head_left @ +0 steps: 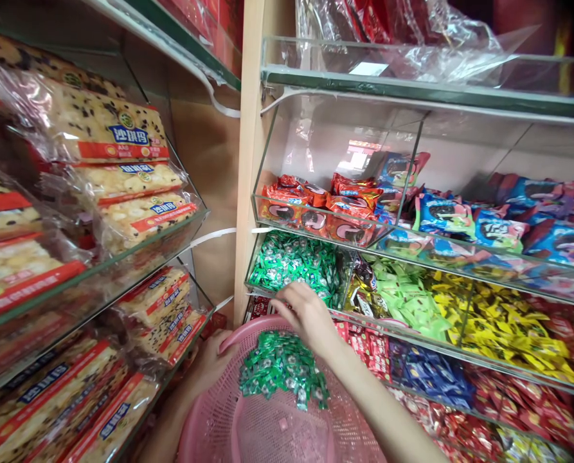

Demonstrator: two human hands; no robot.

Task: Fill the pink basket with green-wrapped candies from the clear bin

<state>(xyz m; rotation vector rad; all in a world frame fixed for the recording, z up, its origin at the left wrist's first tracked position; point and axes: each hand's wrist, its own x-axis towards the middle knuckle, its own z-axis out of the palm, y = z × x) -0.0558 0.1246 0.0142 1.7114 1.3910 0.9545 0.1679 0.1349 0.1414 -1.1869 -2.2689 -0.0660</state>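
A pink plastic basket (248,411) with perforated walls is tilted in front of the shelf, and a heap of green-wrapped candies (287,366) lies inside against its far wall. My left hand (214,357) is closed around the basket's left rim. Over the far rim, my right hand (308,318) reaches toward a glass bin of green candies (291,260). Its fingers are loosely bent and apart, and I see nothing in them; the fingertips are close to the bin's front edge.
Packaged pastry bars (117,135) fill glass shelves on the left. A wooden upright (251,148) divides the two sides. To the right are bins of yellow-wrapped candies (508,321), light green packets (407,296) and blue snack packs (443,215). Glass shelf edges jut out above the basket.
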